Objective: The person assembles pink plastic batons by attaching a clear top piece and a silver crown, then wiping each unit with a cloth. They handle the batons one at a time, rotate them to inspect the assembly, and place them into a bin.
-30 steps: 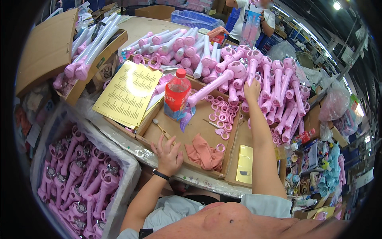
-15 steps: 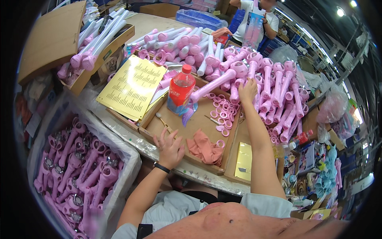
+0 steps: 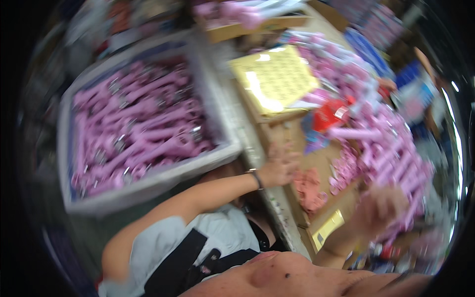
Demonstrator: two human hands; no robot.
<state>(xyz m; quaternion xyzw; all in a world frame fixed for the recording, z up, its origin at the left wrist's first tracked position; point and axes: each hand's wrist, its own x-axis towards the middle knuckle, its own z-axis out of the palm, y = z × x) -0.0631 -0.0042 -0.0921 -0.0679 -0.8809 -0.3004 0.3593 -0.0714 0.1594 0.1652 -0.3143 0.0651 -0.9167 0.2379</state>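
My left hand [image 3: 278, 169] is spread over the near edge of a shallow cardboard tray [image 3: 309, 157], beside a crumpled salmon-pink cloth [image 3: 310, 189]. It is open and appears to hold nothing. My right hand [image 3: 383, 205] hangs at the near end of a big pile of pink plastic wands [image 3: 398, 161] with round heads. Motion smears its fingers, so whether it holds anything is unclear. Small pink rings [image 3: 345, 168] lie in the tray between the cloth and the pile. One pink wand [image 3: 354, 133] lies across the tray's far side, next to a red-labelled bottle [image 3: 330, 115].
On my left stands a plastic-lined bin [image 3: 74, 203] full of pink wands with shiny parts. A stack of yellow printed sheets [image 3: 272, 79] lies beyond the tray. A yellow card [image 3: 328, 228] lies near my right forearm. Farther back are white-handled pieces [image 3: 366, 81] and a blue basket [image 3: 368, 52].
My view has swung left, bringing the whole bin into sight and blurring the picture. My right hand has drawn back from the wand pile toward me. The left hand stays by the tray's near edge.
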